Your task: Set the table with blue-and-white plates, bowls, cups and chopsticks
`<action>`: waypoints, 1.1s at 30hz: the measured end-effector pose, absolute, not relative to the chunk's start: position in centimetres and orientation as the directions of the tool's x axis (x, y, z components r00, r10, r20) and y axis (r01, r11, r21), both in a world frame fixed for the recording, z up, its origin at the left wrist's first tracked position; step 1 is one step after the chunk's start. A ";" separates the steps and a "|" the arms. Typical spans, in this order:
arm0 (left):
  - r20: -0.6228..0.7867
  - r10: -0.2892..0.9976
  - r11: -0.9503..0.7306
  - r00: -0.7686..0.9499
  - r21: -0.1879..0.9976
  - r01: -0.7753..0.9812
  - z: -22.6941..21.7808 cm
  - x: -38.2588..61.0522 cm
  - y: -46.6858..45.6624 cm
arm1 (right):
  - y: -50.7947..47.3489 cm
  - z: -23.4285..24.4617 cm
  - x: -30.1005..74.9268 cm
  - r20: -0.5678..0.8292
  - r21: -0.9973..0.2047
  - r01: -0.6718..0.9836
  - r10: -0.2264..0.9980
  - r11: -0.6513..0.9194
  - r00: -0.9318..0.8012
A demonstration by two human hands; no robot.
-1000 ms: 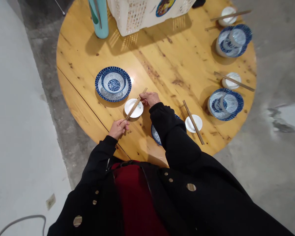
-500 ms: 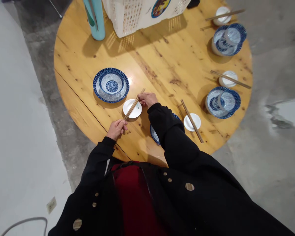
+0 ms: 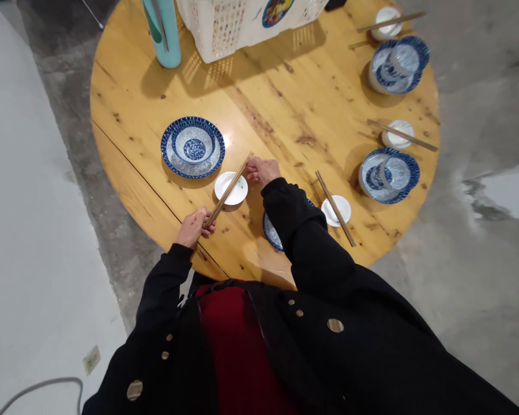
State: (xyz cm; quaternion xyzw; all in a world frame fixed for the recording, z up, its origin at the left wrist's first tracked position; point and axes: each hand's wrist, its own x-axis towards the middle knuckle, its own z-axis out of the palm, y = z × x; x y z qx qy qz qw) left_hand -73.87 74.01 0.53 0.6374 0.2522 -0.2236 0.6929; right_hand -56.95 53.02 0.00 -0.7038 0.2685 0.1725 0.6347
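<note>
A pair of wooden chopsticks [image 3: 227, 190] lies slantwise across a small white saucer [image 3: 230, 188] on the round wooden table [image 3: 285, 104]. My left hand [image 3: 194, 227] pinches the near end of the chopsticks. My right hand [image 3: 263, 170] is closed on their far end, just right of the saucer. To the left of the saucer stands a blue patterned plate with a bowl in it [image 3: 193, 146]. My right sleeve covers most of another blue plate [image 3: 270, 232] at the table's near edge.
Other settings lie to the right: a white saucer with chopsticks [image 3: 336, 208], a blue plate with bowl [image 3: 388, 174], a further saucer with chopsticks [image 3: 398, 134] and another blue plate [image 3: 398, 63]. A white basket [image 3: 242, 23] and a teal bottle [image 3: 162, 29] stand at the back.
The chopsticks have slid a little toward me over the saucer, with my left hand drawing back toward the table edge. My right hand stays at their far end.
</note>
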 end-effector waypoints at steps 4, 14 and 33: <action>-0.625 0.071 0.059 0.778 0.781 0.622 0.4 -74.8 75.3 | 50.9 1.4 -57.6 -0.432 -0.884 -0.463 -0.265 -0.064 0.862; -0.522 0.036 -0.125 0.852 0.844 0.522 0.0 -76.3 75.3 | 48.8 7.8 -71.6 -0.131 -0.975 -0.161 -0.197 -0.150 0.972; -0.559 0.056 0.037 0.827 0.829 0.558 0.2 -76.0 74.8 | 53.4 5.4 -80.7 -0.467 -0.884 -0.466 0.013 -0.027 0.884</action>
